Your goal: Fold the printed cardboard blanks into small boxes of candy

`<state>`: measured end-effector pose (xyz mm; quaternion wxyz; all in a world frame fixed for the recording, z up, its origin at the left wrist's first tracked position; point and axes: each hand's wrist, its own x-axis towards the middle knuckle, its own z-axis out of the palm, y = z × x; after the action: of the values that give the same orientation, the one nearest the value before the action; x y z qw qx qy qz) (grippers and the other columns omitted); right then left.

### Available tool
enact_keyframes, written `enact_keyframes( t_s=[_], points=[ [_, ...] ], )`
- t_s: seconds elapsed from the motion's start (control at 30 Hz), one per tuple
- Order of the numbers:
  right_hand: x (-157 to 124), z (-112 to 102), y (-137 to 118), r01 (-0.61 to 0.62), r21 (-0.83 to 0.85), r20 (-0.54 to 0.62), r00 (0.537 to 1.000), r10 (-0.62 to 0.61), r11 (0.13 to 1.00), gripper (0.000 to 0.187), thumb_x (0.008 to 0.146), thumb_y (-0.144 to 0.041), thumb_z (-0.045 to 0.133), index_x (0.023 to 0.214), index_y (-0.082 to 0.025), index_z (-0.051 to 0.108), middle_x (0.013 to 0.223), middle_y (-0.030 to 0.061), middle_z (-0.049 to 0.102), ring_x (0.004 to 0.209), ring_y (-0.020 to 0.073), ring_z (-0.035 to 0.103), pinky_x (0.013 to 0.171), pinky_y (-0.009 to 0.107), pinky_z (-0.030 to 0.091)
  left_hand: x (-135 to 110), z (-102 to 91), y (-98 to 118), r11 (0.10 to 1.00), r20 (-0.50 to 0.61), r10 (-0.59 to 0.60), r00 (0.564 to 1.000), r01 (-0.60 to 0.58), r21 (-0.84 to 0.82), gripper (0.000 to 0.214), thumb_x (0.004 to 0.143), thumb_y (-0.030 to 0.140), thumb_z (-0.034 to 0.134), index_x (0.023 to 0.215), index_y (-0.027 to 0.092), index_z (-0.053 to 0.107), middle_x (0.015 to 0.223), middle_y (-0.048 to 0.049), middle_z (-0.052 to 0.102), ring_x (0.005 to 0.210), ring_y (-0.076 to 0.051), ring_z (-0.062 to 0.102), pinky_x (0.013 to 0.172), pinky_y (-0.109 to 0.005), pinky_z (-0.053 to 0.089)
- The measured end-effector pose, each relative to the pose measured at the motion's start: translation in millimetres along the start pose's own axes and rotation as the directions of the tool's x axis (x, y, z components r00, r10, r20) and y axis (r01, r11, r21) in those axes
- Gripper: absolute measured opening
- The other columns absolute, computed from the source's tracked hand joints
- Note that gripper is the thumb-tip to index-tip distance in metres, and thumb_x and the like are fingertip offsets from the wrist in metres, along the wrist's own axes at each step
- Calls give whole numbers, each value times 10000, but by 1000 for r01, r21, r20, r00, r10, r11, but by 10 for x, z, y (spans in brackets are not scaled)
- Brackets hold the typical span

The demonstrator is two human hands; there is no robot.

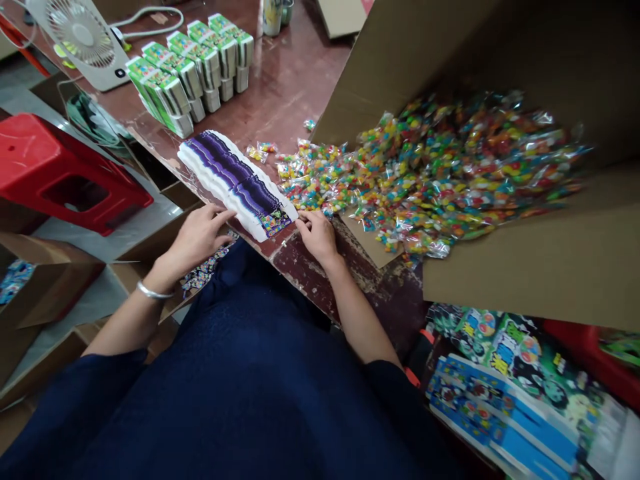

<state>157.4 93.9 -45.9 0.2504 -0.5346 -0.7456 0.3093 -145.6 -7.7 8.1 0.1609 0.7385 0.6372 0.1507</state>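
A fanned row of flat cartons (233, 180), purple and white, lies along the table's front edge. The nearest one shows a colourful printed face. My left hand (197, 233) is at the row's left side near its front end, fingers apart and reaching over the white edge; nothing shows in its grasp. At the right front corner of the same row rests my right hand (319, 235), its thumb and forefinger a little apart by the card's edge. Whether its fingertips press the card I cannot tell. Small clear bags of coloured candies (320, 177) lie just beyond that hand.
A large cardboard box (525, 267) lies on its side, candy bags spilling from it. Green-and-white bundles of cartons (187, 67) stand at the back beside a white fan (83, 40). A red stool (65, 173) is at left; an open box with printed packets (210, 267) sits below my left hand.
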Motion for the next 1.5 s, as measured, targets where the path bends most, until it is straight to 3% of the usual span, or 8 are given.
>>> enact_keyframes(
  t_s=[0.3,0.5,0.67,0.8,0.87,1.07,1.23,1.5],
  points=[
    [10,95,-74,34,-77,-104,994,-42,996,333,971,-332,663,1252,-207,789,1168,116,698,830,200,670,892,368,582,522,736,251,995,-173,98,980,-96,22,642,852,203,818,1448,169,582,1582,-236,524,1578,-462,354,1302,-693,212],
    [-149,44,-110,142,99,-262,959,-112,985,271,979,-404,665,1118,-219,807,1208,102,719,703,155,645,794,368,610,450,777,273,990,-214,139,967,-138,21,525,853,129,784,1354,186,638,1552,-215,573,1562,-436,406,1295,-696,239],
    [-244,-101,-216,57,512,-209,976,60,857,302,920,-531,732,922,-231,690,744,-14,703,594,145,679,584,279,587,437,565,448,961,-251,127,960,-181,-209,307,868,175,792,1165,177,712,1312,-162,739,1368,-379,616,1215,-646,382],
    [-367,-379,-342,70,638,-157,987,41,767,329,866,-534,798,890,-235,663,688,-42,695,595,137,713,590,257,611,459,278,669,705,54,143,988,-64,-707,286,1007,445,652,981,170,727,898,-63,755,828,-196,711,814,-362,581],
    [-433,-486,-407,75,629,-140,990,17,774,312,860,-511,815,884,-233,676,732,-30,722,607,134,721,610,262,626,478,203,782,506,253,259,932,92,-857,345,969,511,699,949,167,720,839,-41,725,735,-153,679,706,-290,550],
    [-561,-555,-469,98,570,-199,980,21,816,289,901,-518,773,904,-243,685,754,-19,715,619,144,711,613,280,636,461,292,990,8,411,400,819,445,-896,482,767,498,925,1039,175,693,1047,-112,781,915,-233,785,879,-401,624],
    [-671,-584,-486,198,244,-337,935,-108,949,309,954,-457,720,1220,-302,750,1010,41,704,776,162,683,730,320,625,445,368,1002,-86,456,321,830,505,-859,525,727,424,968,1107,158,722,1144,-143,799,951,-225,788,911,-378,634],
    [-780,-567,-475,57,398,39,996,-78,916,327,912,-509,759,1084,-244,676,587,-94,545,523,115,518,586,263,467,421,407,1038,-31,441,298,847,470,-882,484,731,333,957,1144,149,785,1042,-92,814,810,-127,717,725,-216,553]
  ],
)
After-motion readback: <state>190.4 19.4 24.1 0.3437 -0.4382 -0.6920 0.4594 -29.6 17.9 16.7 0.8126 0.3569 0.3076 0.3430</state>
